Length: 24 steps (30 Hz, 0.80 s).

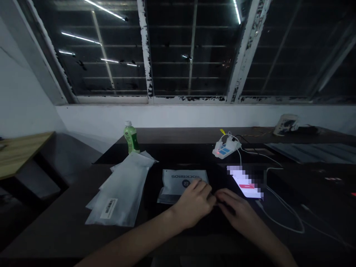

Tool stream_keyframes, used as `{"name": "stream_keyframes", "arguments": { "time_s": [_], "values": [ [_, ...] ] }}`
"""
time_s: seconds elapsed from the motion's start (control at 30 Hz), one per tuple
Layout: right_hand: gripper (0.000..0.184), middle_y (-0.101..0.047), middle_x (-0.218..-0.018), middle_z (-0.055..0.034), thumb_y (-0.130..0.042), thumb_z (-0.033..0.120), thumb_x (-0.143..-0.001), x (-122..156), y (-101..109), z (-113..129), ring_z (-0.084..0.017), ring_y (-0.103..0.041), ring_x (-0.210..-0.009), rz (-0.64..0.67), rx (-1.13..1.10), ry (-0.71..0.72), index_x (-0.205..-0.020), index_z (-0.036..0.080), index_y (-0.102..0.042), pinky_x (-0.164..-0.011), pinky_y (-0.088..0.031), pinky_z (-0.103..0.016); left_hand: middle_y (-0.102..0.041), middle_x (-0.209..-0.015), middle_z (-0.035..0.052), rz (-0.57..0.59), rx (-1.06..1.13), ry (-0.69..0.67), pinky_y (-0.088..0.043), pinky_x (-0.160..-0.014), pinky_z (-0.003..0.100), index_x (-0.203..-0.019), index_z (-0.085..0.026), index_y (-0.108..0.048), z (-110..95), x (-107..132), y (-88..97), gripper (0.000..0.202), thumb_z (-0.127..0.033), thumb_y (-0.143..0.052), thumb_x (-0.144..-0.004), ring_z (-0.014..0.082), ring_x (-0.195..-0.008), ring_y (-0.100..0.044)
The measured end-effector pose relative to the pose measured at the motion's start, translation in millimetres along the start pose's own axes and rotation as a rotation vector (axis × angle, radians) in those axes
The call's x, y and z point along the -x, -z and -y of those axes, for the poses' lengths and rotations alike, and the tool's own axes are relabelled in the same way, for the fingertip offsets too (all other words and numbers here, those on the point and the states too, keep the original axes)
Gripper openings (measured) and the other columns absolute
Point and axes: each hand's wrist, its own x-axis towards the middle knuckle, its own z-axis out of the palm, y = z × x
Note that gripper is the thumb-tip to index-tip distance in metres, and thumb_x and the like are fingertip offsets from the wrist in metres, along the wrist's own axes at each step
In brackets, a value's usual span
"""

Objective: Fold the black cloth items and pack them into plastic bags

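Note:
A flat pale plastic pouch (172,185) printed with ROCKBROS lies on the dark table, its lettering upside down to me. My left hand (196,202) covers the pouch's right part, fingers curled closed. Just right of it, my right hand (236,209) has thumb and fingers drawn together, its tips almost meeting the left hand's. Whatever is between the fingertips, if anything, is too dark and small to make out. To the left, several frosted plastic bags (125,189) overlap in a stack, the top one bearing a white barcode label (108,208).
A green bottle (131,137) stands behind the bags. Right of my hands lies a lit phone (246,183), partly pixelated. A white power strip (226,148) with cables sits behind it. Grey flat sheets (314,152) and a boxy device (285,124) are at the far right.

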Motion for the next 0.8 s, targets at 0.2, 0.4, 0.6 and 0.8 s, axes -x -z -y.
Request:
{"name": "stream_keyframes", "arguments": {
  "time_s": [0.2, 0.4, 0.6, 0.8],
  "values": [
    [0.032, -0.068, -0.111, -0.0078, -0.044, 0.012, -0.091, 9, -12, -7, -0.02, -0.069, -0.097, -0.037, 0.037, 0.023, -0.11, 0.025, -0.067, -0.085, -0.059, -0.032, -0.063, -0.087, 0.0096, 0.026, -0.123, -0.129, -0.032, -0.106, 0.042, -0.095, -0.007, -0.066, -8, -9, -10.0, 0.017, -0.019, -0.062, -0.084, 0.0246, -0.092, -0.058],
    [0.031, -0.069, -0.112, -0.0072, -0.046, 0.013, -0.091, 14, -17, -8, -0.02, -0.07, -0.096, -0.083, 0.103, 0.036, -0.111, 0.025, -0.067, -0.083, -0.061, -0.031, -0.066, -0.082, 0.0089, -0.028, -0.169, -0.139, -0.033, -0.103, 0.041, -0.092, -0.008, -0.067, -13, -6, -22.2, 0.013, -0.012, -0.055, -0.089, 0.0221, -0.086, -0.06],
    [0.034, -0.072, -0.109, -0.0048, -0.042, 0.011, -0.094, 11, -10, -1, -0.019, -0.07, -0.095, -0.124, 0.219, 0.119, -0.111, 0.025, -0.068, -0.083, -0.06, -0.032, -0.066, -0.085, 0.0083, -0.039, -0.147, -0.095, -0.038, -0.098, 0.038, -0.097, -0.008, -0.066, -7, -2, -16.5, 0.015, -0.013, -0.053, -0.092, 0.0209, -0.085, -0.06],
    [0.032, -0.073, -0.105, -0.0031, -0.041, 0.006, -0.092, -1, 2, 4, -0.019, -0.071, -0.092, -0.167, 0.305, 0.172, -0.104, 0.023, -0.066, -0.081, -0.058, -0.032, -0.068, -0.091, 0.006, -0.109, -0.111, -0.026, -0.037, -0.105, 0.04, -0.1, -0.011, -0.064, 6, 12, 1.8, 0.012, -0.013, -0.053, -0.094, 0.02, -0.093, -0.06]
  ]
}}
